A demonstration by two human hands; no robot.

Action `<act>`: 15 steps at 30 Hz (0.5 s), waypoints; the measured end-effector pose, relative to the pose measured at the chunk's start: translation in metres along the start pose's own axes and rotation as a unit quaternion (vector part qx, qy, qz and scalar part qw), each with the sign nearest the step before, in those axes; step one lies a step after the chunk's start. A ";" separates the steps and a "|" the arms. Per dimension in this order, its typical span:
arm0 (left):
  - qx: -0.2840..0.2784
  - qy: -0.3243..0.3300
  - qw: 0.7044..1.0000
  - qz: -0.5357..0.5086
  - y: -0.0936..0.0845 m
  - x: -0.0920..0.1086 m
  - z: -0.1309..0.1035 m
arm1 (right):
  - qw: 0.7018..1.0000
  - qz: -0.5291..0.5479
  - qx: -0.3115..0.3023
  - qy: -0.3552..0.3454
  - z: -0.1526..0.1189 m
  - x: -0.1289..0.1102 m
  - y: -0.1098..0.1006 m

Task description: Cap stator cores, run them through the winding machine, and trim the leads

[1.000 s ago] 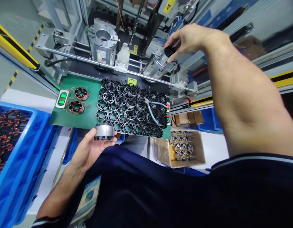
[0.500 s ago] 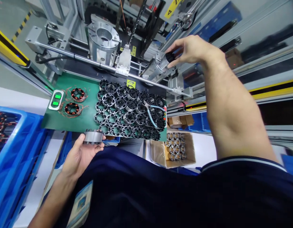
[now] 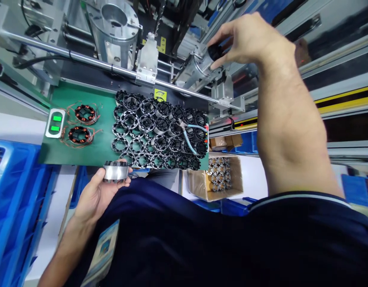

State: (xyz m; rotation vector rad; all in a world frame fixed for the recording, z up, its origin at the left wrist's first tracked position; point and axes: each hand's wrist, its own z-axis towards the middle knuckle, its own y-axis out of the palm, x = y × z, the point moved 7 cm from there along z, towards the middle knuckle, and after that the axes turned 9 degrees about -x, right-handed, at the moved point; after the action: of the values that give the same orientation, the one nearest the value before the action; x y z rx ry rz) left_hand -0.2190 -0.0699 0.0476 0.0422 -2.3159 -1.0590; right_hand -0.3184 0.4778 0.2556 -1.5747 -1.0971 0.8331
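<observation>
My left hand (image 3: 97,191) is closed around a stator core (image 3: 116,172), a bright metal ring with black toothed edges, held just off the front edge of the green mat. At the upper right, my right hand (image 3: 246,40) reaches to the machine, its thumb and fingers around a black part (image 3: 215,52) at the end of a metal cylinder fixture (image 3: 196,69). Most of that black part is hidden by the fingers. Several unwound stator cores (image 3: 146,123) stand stacked in rows on the mat. Two copper-wound stators (image 3: 80,135) lie to their left.
Light-blue-handled pliers (image 3: 190,139) rest on the stacked cores. A white switch box with green buttons (image 3: 55,123) sits on the green mat (image 3: 103,137). A metal rail (image 3: 106,69) crosses behind. Below are a cardboard box (image 3: 236,175) of metal rings and blue crates (image 3: 10,223).
The view has shifted, so the machine and mat appear higher and farther left. Both hands keep their grips; the core in my left hand has turned slightly and catches more light.
</observation>
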 end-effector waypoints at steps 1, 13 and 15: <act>0.005 0.001 1.000 0.001 -0.001 -0.001 -0.001 | 1.000 -0.005 -0.004 0.009 -0.002 -0.002 0.000; 0.011 -0.008 0.999 0.046 -0.010 -0.006 -0.004 | 0.999 0.012 -0.021 0.029 -0.010 -0.011 -0.010; 0.000 -0.019 0.998 0.066 -0.011 -0.009 -0.005 | 0.999 0.035 -0.026 0.015 0.000 -0.020 -0.018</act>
State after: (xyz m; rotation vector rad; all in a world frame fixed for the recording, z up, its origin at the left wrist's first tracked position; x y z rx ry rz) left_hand -0.2113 -0.0787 0.0384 -0.1295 -2.3173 -1.0021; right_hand -0.3295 0.4609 0.2730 -1.6721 -1.0556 0.8309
